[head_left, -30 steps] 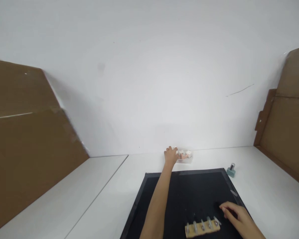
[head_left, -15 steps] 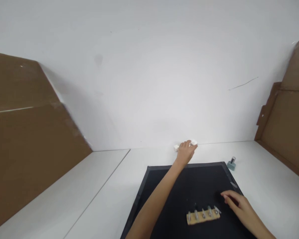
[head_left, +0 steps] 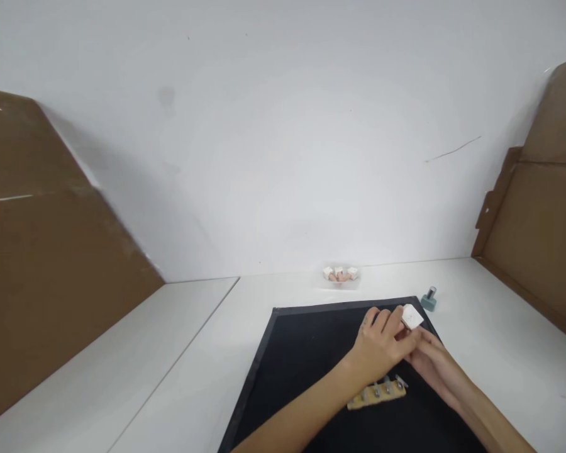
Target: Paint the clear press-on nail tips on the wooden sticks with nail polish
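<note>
My left hand point(head_left: 380, 336) grips a white angular block point(head_left: 412, 317) between thumb and fingers, over the far right part of the black mat. Meeting it from the right, my right hand point(head_left: 427, 355) has its fingers curled in just below the block; their tips and what they hold are hidden behind my left hand. Below both hands lies a tan strip point(head_left: 382, 393) bearing several clear and silvery nail-tip-like pieces, its left end partly covered by my left forearm.
A clear tray point(head_left: 348, 285) holding 3 white blocks with pinkish stems stands by the wall. A teal nail polish bottle point(head_left: 429, 302) is just off the far right corner of the black mat point(head_left: 306, 346). Cardboard panels point(head_left: 66, 270) flank the white table.
My left hand has come back from the tray with a white block, uncovering the tray. My right hand has risen to meet it above the mat. The view has shifted slightly.
</note>
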